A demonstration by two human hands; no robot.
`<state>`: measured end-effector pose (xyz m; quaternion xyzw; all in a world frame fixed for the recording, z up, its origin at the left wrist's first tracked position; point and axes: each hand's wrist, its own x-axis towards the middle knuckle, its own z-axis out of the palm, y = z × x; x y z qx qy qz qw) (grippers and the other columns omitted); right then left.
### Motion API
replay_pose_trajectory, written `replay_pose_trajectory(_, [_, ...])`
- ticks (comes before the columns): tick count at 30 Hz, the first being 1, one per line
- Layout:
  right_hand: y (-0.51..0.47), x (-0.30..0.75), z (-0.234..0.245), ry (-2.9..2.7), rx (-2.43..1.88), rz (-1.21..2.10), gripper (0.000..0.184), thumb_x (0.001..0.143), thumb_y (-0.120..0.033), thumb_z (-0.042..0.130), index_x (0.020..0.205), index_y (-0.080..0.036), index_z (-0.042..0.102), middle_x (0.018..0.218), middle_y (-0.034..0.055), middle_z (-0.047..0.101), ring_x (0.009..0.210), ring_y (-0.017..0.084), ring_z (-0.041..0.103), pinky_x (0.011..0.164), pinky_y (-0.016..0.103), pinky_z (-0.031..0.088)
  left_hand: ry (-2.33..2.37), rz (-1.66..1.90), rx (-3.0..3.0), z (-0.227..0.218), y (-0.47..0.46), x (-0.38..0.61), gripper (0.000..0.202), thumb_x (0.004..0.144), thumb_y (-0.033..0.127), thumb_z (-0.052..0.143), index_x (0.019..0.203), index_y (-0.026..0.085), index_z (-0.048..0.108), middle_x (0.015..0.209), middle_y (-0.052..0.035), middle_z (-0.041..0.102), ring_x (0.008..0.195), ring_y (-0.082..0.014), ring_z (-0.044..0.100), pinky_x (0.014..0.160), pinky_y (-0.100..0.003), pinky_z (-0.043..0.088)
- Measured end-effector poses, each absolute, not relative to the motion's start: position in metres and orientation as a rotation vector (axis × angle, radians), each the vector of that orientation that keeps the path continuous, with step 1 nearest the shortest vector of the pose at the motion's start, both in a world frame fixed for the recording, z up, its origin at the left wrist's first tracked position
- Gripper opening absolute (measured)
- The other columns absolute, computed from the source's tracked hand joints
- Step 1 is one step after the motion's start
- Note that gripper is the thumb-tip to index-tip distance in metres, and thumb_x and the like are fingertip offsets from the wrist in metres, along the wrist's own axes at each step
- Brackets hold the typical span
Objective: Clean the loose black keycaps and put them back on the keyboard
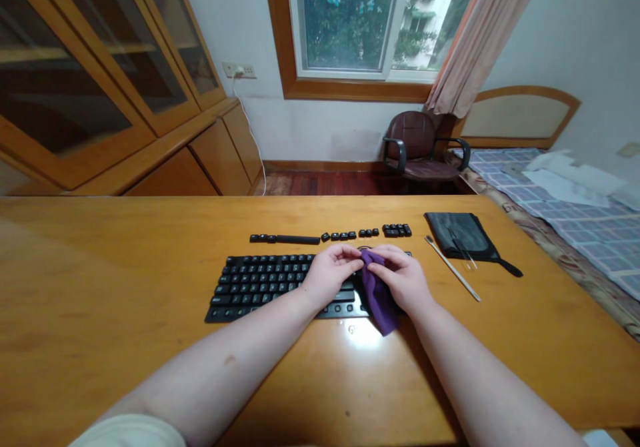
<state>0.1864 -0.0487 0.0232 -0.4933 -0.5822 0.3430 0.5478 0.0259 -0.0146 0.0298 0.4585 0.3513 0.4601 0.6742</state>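
Note:
A black keyboard point(265, 280) lies on the wooden desk, its bottom row bare of keycaps. Over its right part, my left hand point(330, 273) and my right hand point(403, 277) meet with fingertips pinched on a purple cloth point(383, 307). The cloth hangs down past the keyboard's front edge. Whether a small keycap is tucked inside the cloth cannot be seen. Behind the keyboard, loose keycaps point(343, 236) stand in a row, among them a long space bar point(299, 239) and a small block of keycaps point(397, 230). My hands hide part of the keyboard's right end.
To the right on the desk point(125, 287) lie a thin pale brush point(453, 268) and a black pouch point(457, 233) with a wire tool point(466, 255) on it. Beyond the desk are a chair point(417, 143), a bed point(575, 193) and a glass-door cabinet point(115, 93).

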Motion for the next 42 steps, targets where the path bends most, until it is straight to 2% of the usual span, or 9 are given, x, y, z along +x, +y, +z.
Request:
replay_pose_trajectory(3, [-0.05, 0.187, 0.023, -1.402, -1.157, 0.766, 0.019, 0.069, -0.027, 0.073, 0.088, -0.027, 0.074, 0.087, 0.0038, 0.068, 0.085, 0.019, 0.062, 0.082, 0.035, 0.05, 0.814, 1.014, 1.004, 0.028, -0.019, 0.027, 0.022, 0.057, 0.02, 0.077, 0.072, 0.013, 0.063, 0.07, 0.0, 0.067, 0.068, -0.0108, 0.062, 0.075, -0.027, 0.049])
replay_pose_trajectory(8, [-0.053, 0.186, 0.022, -1.384, -1.156, 0.661, 0.007, 0.074, -0.025, 0.068, 0.078, -0.027, 0.073, 0.078, 0.002, 0.069, 0.076, 0.017, 0.063, 0.075, 0.032, 0.05, 0.829, 1.009, 0.97, 0.03, -0.024, 0.03, 0.022, 0.054, 0.019, 0.078, 0.068, 0.013, 0.061, 0.069, -0.0001, 0.067, 0.066, -0.0108, 0.061, 0.074, -0.028, 0.048])
replay_pose_trajectory(14, [-0.054, 0.183, 0.027, -1.433, -1.161, 0.672, 0.011, 0.074, -0.025, 0.068, 0.084, -0.026, 0.072, 0.083, 0.0022, 0.068, 0.081, 0.017, 0.062, 0.078, 0.032, 0.049, 0.84, 1.027, 0.971, 0.029, -0.023, 0.031, 0.02, 0.058, 0.019, 0.076, 0.07, 0.013, 0.06, 0.069, 0.0006, 0.066, 0.066, -0.01, 0.06, 0.072, -0.026, 0.047])
replay_pose_trajectory(19, [-0.054, 0.184, 0.028, -1.381, -1.154, 0.673, 0.005, 0.074, -0.024, 0.066, 0.075, -0.024, 0.071, 0.077, 0.0015, 0.068, 0.076, 0.017, 0.062, 0.075, 0.031, 0.049, 0.796, 0.995, 1.001, 0.03, -0.024, 0.03, 0.022, 0.058, 0.016, 0.076, 0.071, 0.014, 0.058, 0.071, 0.0007, 0.065, 0.069, -0.0104, 0.06, 0.075, -0.027, 0.048])
replay_pose_trajectory(26, [-0.052, 0.184, 0.023, -1.225, -1.266, 0.684, 0.011, 0.075, -0.03, 0.065, 0.077, -0.02, 0.069, 0.079, 0.0029, 0.067, 0.076, 0.017, 0.062, 0.074, 0.032, 0.049, 0.741, 1.017, 1.075, 0.035, -0.024, 0.03, 0.026, 0.066, 0.014, 0.07, 0.091, 0.014, 0.064, 0.081, -0.0014, 0.066, 0.077, -0.0103, 0.061, 0.079, -0.025, 0.049])
replay_pose_trajectory(33, [-0.056, 0.179, 0.029, -1.416, -1.222, 0.64, 0.007, 0.076, -0.027, 0.066, 0.079, -0.023, 0.071, 0.081, 0.0039, 0.068, 0.078, 0.018, 0.062, 0.078, 0.033, 0.049, 0.914, 1.095, 1.133, 0.03, -0.022, 0.028, 0.024, 0.063, 0.019, 0.074, 0.085, 0.013, 0.065, 0.082, -0.0047, 0.07, 0.076, -0.0149, 0.065, 0.079, -0.031, 0.053])
replay_pose_trajectory(37, [-0.056, 0.178, 0.028, -1.394, -1.243, 0.614, 0.008, 0.076, -0.028, 0.065, 0.075, -0.022, 0.071, 0.078, 0.0049, 0.067, 0.077, 0.019, 0.062, 0.076, 0.035, 0.05, 0.895, 1.063, 1.174, 0.032, -0.028, 0.028, 0.027, 0.065, 0.02, 0.073, 0.09, 0.015, 0.069, 0.09, -0.0068, 0.072, 0.082, -0.019, 0.068, 0.084, -0.036, 0.054])
replay_pose_trajectory(40, [-0.055, 0.179, 0.027, -1.374, -1.252, 0.605, 0.008, 0.076, -0.028, 0.065, 0.074, -0.022, 0.07, 0.077, 0.0047, 0.067, 0.076, 0.019, 0.062, 0.076, 0.034, 0.05, 0.892, 1.088, 1.231, 0.034, -0.028, 0.029, 0.02, 0.07, 0.02, 0.068, 0.089, 0.017, 0.071, 0.095, -0.0065, 0.072, 0.091, -0.02, 0.067, 0.09, -0.037, 0.051])
replay_pose_trajectory(42, [-0.054, 0.18, 0.027, -1.381, -1.24, 0.626, 0.007, 0.076, -0.027, 0.065, 0.075, -0.022, 0.071, 0.078, 0.0044, 0.067, 0.077, 0.018, 0.062, 0.076, 0.034, 0.049, 0.905, 1.097, 1.224, 0.034, -0.026, 0.029, 0.014, 0.071, 0.019, 0.067, 0.085, 0.016, 0.071, 0.092, -0.0062, 0.073, 0.09, -0.0196, 0.067, 0.09, -0.037, 0.05])
